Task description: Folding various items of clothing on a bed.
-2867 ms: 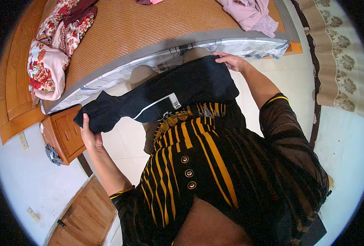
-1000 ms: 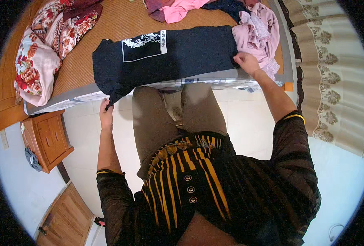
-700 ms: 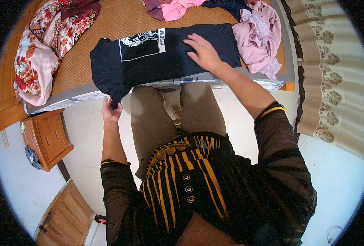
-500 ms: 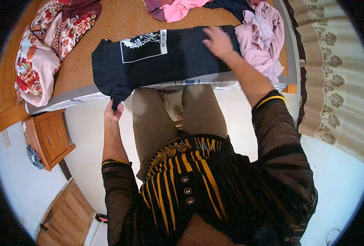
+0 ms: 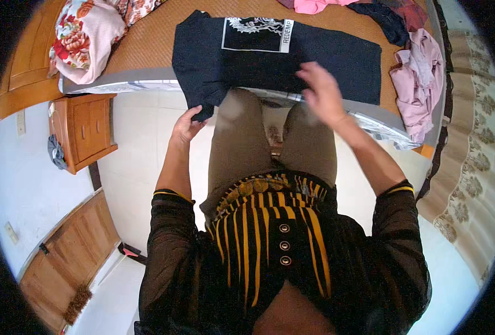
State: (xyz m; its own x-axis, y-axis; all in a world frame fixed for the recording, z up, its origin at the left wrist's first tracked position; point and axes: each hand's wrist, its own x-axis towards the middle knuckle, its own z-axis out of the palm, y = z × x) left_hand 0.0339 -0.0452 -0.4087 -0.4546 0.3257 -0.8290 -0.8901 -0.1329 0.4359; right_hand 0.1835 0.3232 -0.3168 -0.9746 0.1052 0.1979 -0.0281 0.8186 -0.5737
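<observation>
A black T-shirt (image 5: pixel 337 58) with a white-framed print lies folded lengthwise along the near edge of the bed. Its sleeve hangs over that edge at the left, pinched in my left hand (image 5: pixel 189 124) between thumb and fingers. My right hand (image 5: pixel 323 95) is over the shirt's near edge, right of the middle, with its fingers apart and slightly blurred. Nothing is held in it. Whether its fingertips touch the cloth, I cannot tell.
The bed has a brown woven mat (image 5: pixel 147 44). Floral and pink bedding (image 5: pixel 85 44) is heaped at the left, a pale pink garment (image 5: pixel 420 84) at the right. Beside the bed's left end stands a wooden nightstand (image 5: pixel 85 134). A beige curtain (image 5: pixel 462 151) hangs at the right.
My right hand has moved off the shirt's right end, toward me and the middle. The left hand still pinches the sleeve. The view has shifted, and the shirt's right end lies apart from the pink garment.
</observation>
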